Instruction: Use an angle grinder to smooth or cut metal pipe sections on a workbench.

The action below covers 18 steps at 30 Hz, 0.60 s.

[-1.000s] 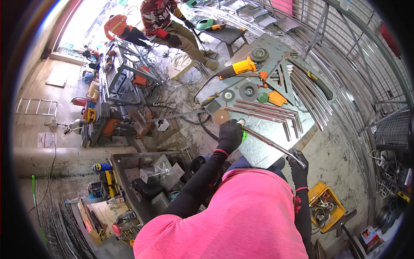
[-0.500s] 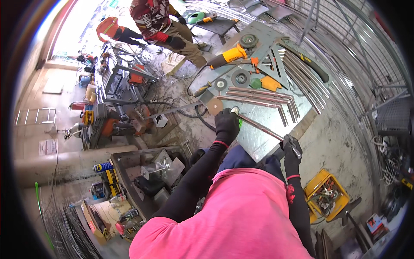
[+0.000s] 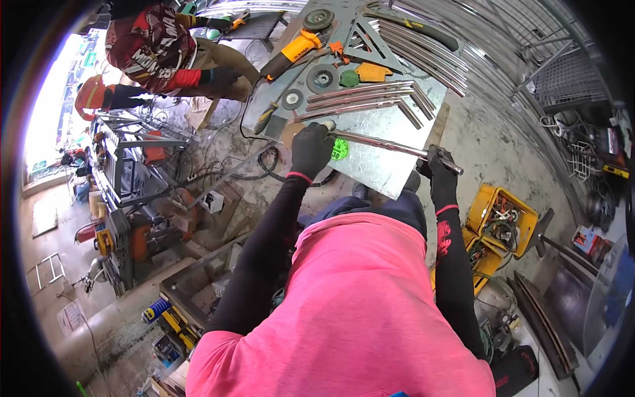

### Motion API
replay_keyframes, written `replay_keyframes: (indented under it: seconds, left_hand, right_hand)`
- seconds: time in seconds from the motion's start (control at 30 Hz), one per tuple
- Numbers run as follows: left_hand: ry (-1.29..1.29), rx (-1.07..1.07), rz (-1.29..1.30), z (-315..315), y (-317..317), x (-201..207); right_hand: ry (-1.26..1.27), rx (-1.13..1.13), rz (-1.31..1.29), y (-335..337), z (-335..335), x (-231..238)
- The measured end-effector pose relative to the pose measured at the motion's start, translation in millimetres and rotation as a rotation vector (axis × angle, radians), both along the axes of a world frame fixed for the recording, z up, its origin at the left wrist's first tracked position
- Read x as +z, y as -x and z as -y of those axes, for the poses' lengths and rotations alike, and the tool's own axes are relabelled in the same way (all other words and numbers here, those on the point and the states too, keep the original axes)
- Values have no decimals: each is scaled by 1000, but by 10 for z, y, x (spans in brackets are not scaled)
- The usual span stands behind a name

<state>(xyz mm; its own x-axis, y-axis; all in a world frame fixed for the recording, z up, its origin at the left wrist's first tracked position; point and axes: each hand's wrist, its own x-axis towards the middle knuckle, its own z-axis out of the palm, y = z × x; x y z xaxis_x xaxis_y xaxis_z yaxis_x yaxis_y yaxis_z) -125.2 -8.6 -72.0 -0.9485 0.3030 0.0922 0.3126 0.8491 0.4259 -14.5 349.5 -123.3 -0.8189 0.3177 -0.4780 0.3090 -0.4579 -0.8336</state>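
Observation:
A shiny metal tube (image 3: 380, 141) runs across in front of me, over the near part of a metal-topped table (image 3: 370, 169). My left hand (image 3: 312, 151), in a black glove, is closed around its left end. A small pale tip (image 3: 329, 124) shows at the top of that hand; what it is I cannot make out. My right hand (image 3: 442, 177), also gloved, grips the tube close to its right end, which sticks out past the fingers. Just beyond the tube lie several bent metal tubes (image 3: 360, 99). A round green sticker (image 3: 340, 149) shows beside my left hand.
On the table are a yellow angle grinder (image 3: 291, 56), abrasive discs (image 3: 322, 78), an orange clamp (image 3: 339, 53) and several straight tubes (image 3: 423, 56). A person (image 3: 159, 59) stands at the far left. Yellow toolboxes (image 3: 501, 218) stand at my right, cluttered metal frames (image 3: 126, 178) at left.
My view has turned, so the table and the other person sit higher and further left. The tube lies more nearly level across me, with both hands still gripping it.

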Motion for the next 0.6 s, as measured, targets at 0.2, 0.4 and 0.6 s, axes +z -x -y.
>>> replay_keyframes:
  seconds: [0.2, 0.4, 0.6]
  left_hand:
    - [92, -130, -12, 92, -185, 91]
    - [45, -128, -32, 46, -338, 267]
    - [32, -182, -32, 125, -283, 233]
  right_hand:
    - [51, -70, -60, -173, -26, -19]
    - [8, -79, -12, -293, -63, -57]
    - [16, -90, -3, -327, -35, -31]
